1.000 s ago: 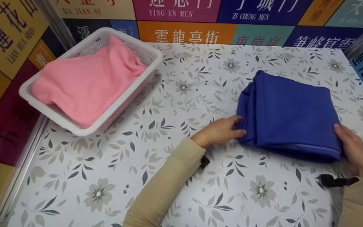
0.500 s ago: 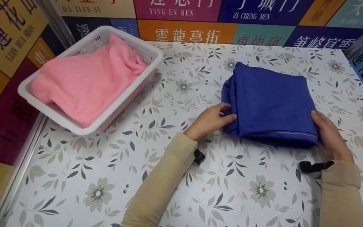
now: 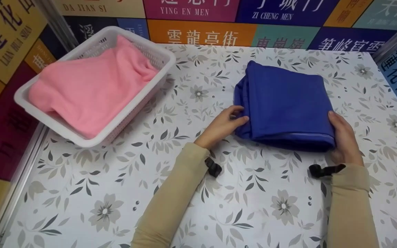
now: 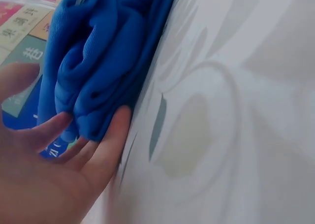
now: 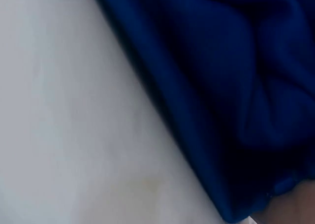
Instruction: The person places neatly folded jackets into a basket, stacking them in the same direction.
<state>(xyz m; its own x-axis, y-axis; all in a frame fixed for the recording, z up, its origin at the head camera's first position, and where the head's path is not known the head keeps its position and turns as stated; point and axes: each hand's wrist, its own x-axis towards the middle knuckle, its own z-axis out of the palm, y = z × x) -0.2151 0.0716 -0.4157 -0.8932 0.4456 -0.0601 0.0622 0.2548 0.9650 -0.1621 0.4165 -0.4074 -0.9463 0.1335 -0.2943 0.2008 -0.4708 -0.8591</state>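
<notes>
A folded dark blue garment (image 3: 288,103) lies on the right half of the table, its layered folds facing left. My left hand (image 3: 221,125) touches those folds; in the left wrist view the left hand (image 4: 74,160) has its fingertips against the lower layers, while the thumb stands apart from the cloth. Along the opposite edge rests my right hand (image 3: 346,139), one straight finger showing against the side and the others largely hidden. Only a corner of the right hand (image 5: 290,204) appears in the right wrist view, below the creased blue cloth (image 5: 211,86).
A white plastic basket (image 3: 133,112) with a pink cloth (image 3: 88,89) inside stands at the back left. The table (image 3: 171,172) has a leaf and flower cover. Panels with printed lettering (image 3: 198,36) border the back and sides.
The blue garment has slid left and away from me, with both hands staying at its sides. The right hand has travelled furthest. Basket and pink cloth keep their place on the table.
</notes>
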